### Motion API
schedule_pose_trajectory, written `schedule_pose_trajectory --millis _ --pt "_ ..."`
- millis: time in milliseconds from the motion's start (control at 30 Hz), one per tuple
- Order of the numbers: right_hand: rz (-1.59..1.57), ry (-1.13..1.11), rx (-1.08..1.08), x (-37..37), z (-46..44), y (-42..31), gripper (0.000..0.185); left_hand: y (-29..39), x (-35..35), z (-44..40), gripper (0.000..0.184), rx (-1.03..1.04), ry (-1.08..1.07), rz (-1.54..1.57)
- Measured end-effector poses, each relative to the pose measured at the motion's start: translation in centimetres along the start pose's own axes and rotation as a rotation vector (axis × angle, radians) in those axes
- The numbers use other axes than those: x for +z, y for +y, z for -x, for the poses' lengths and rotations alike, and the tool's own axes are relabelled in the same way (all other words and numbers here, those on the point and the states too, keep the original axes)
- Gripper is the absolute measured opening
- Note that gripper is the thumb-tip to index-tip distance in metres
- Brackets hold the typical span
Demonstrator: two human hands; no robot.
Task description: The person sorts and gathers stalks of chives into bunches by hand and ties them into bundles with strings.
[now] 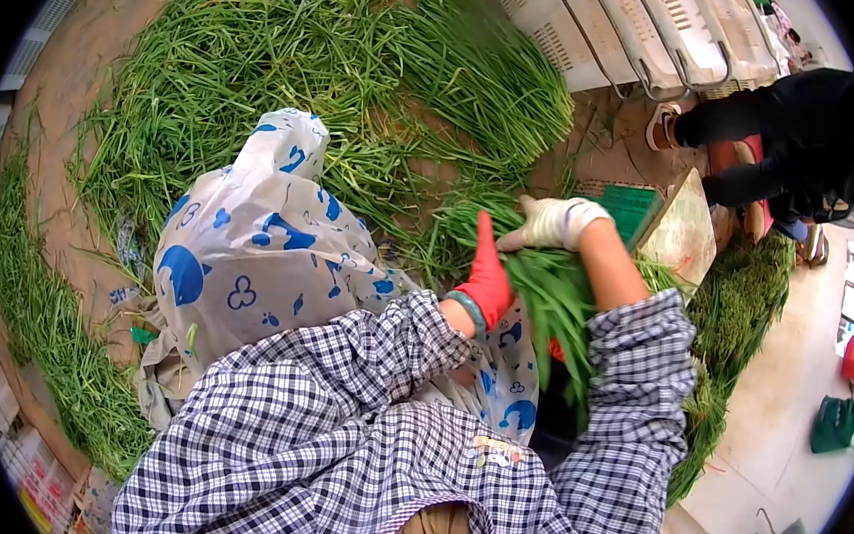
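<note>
My left hand (487,280), in a red glove with a green bangle at the wrist, is at the left side of a bunch of long green stalks (550,302). Its index finger points up and the other fingers are partly hidden by the leaves. Over the top of the bunch, my right hand (551,224), in a whitish glove, has its fingers wrapped round the stalks. The leafy ends hang down between my forearms. A white plastic sheet with blue prints (267,254) covers my leg.
Piles of green stalks (264,43) lie ahead and curve along the left. White crates (626,32) stand at the upper right, near a person in dark trousers (780,109). A green box (627,211) is beside my right hand. More bundles (739,312) lie right.
</note>
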State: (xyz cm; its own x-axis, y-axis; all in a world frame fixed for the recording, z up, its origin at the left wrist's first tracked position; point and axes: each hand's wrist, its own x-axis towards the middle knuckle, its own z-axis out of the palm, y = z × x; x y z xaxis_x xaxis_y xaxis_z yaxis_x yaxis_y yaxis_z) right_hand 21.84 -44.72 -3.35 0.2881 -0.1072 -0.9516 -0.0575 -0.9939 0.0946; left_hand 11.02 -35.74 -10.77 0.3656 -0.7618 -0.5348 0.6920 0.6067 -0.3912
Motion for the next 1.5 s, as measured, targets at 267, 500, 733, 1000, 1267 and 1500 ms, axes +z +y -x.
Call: schedule_pose_trajectory --millis 267,500,733,1000,1267,1500 --pt "-0.052 0.294 -0.143 6.6 7.8 1.4 0.072 -2.3 -1.2 2.7 0.072 -0.035 0.021 -0.252" --pt "-0.183 0.743 -0.216 18.6 14.9 0.6 0.078 -5.2 -2.0 0.1 0.037 -0.273 -0.072 -0.270" --pt "-1.600 0.970 -0.655 20.7 10.0 5.7 0.038 -1.5 5.0 8.2 0.040 0.117 -0.234 -1.261" --pt "-2.226 0.757 -1.564 11.5 6.7 0.9 0.095 1.4 2.4 17.9 0.053 0.477 -0.220 -1.896" --pt "-2.405 0.915 -1.520 6.7 5.2 4.4 0.027 2.8 -1.5 23.5 0.064 0.306 -0.130 -1.828" --pt "-1.890 1.233 -1.461 9.0 9.6 17.1 0.035 4.0 -3.6 25.0 0.064 0.338 -0.058 -1.686"
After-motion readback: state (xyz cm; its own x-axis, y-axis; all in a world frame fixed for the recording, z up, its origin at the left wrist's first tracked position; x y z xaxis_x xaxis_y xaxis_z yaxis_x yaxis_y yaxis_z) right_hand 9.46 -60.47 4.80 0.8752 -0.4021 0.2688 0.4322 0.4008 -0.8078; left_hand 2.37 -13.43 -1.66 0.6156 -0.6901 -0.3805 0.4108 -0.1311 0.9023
